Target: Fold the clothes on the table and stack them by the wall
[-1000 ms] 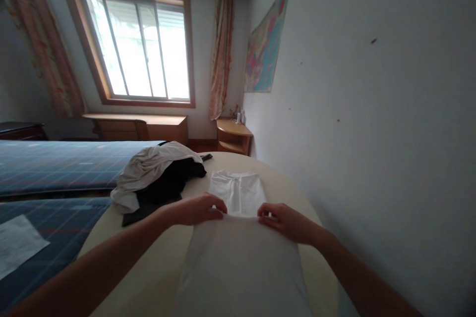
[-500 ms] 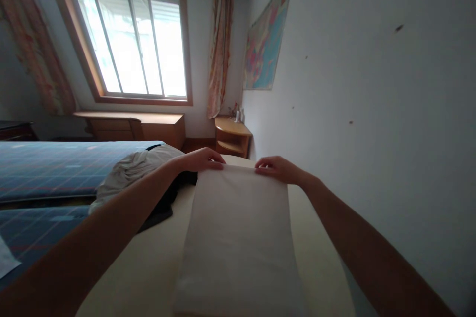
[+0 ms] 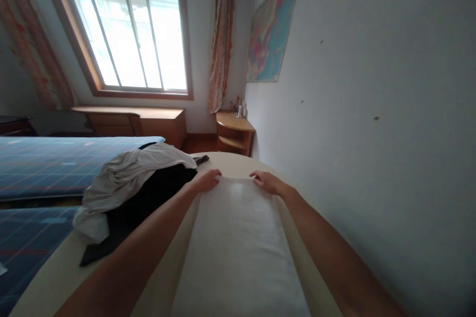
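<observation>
A long folded white cloth (image 3: pixel 240 247) stretches away from me over a round cream tabletop (image 3: pixel 226 160). My left hand (image 3: pixel 206 181) pinches its far edge near the left corner. At the right part of that same edge, my right hand (image 3: pixel 268 182) grips the cloth between thumb and fingers. The far edge lies fairly straight between both hands, and soft creases cross the cloth's right side. Its near end runs out of view at the bottom.
Left of my arm lies a heap of grey cloth (image 3: pixel 126 173) and black cloth (image 3: pixel 148 198). Blue plaid mattresses (image 3: pixel 74 163) border the table's left. A white wall (image 3: pixel 372 168) rises close on the right. Beyond stand a corner shelf (image 3: pixel 234 121) and a wooden desk (image 3: pixel 159 114).
Both hands have come down with the cloth's far edge, which now rests lower, nearer the tabletop. My view has tilted slightly downward, and more of the heaped clothes and table shows.
</observation>
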{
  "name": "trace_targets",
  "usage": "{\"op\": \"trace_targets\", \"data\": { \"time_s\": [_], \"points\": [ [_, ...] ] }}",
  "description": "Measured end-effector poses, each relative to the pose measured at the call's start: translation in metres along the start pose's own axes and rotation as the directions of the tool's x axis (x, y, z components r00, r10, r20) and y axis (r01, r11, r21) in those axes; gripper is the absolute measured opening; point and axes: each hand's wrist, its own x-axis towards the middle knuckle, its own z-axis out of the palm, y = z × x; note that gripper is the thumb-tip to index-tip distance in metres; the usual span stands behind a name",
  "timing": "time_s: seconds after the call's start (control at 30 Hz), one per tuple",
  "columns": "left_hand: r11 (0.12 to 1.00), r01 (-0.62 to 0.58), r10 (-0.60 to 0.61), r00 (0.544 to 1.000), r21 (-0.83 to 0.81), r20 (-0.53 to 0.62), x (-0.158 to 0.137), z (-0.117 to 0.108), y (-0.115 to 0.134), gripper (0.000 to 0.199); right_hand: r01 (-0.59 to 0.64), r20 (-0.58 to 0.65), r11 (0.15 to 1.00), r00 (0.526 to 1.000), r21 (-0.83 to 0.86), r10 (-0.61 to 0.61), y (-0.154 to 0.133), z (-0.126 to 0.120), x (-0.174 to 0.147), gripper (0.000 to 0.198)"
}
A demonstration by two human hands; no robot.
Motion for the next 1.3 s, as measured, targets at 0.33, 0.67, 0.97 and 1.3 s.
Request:
{"op": "trace_targets", "data": {
  "time_s": [0.33,0.67,0.97,1.3],
  "points": [
    [0.995,0.083,-0.091,0.980,-0.052,-0.178,0.000,0.013,-0.009,0.041,-0.072,-0.122,0.996,0.990,-0.052,0.065,0.000,0.021,-0.002,0.032],
    [0.972,0.095,-0.083,0.994,0.216,-0.067,-0.034,0.056,0.045,0.057,-0.214,-0.140,0.966,0.971,-0.148,0.194,-0.049,0.065,-0.006,0.059],
    [0.961,0.130,-0.124,0.991,0.243,-0.040,-0.064,0.063,0.054,0.065,-0.222,-0.092,0.962,0.974,-0.161,0.209,-0.062,0.080,-0.039,0.072],
    [0.958,0.133,-0.132,0.991,0.253,-0.020,-0.127,0.062,0.087,0.062,-0.194,-0.068,0.962,0.981,-0.191,0.184,-0.088,0.086,-0.097,0.074]
  ]
}}
